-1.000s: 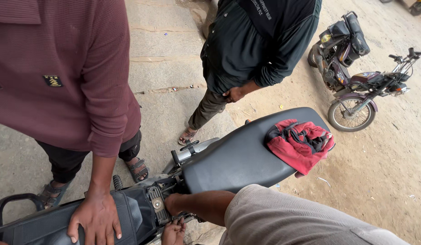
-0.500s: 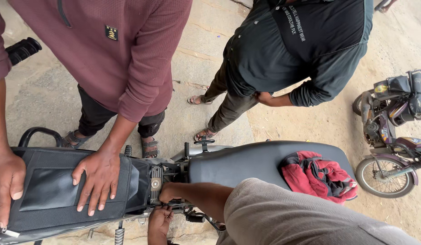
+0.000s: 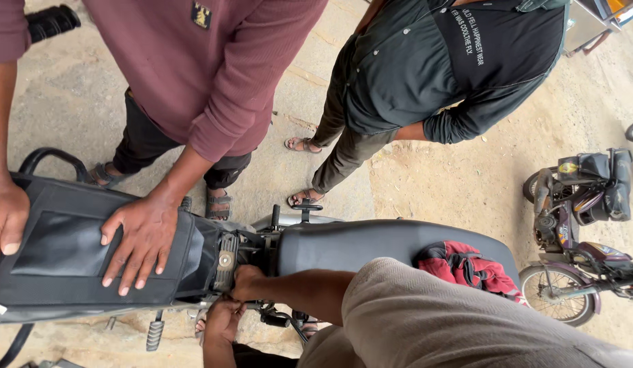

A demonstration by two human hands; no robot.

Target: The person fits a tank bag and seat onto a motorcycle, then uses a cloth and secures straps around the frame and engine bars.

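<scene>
Head cam: both hands' fingers [image 3: 243, 278] touch engine [image 3: 226, 262] btwn seats.

Black seat [image 3: 371, 242] — red-black cloth [image 3: 466, 264]; maroon shirt [image 3: 214, 61], dark green shirt [image 3: 425, 61] — purple scooter [image 3: 582, 211].

Hands [image 3: 235, 300] at motorcycle engine [image 3: 228, 259]

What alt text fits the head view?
Seen from above, the wearer's right hand and left hand work at a motorcycle's frame ahead of its seat. A bystander's hand presses the tank cover; a red cloth lies on the seat.
</scene>
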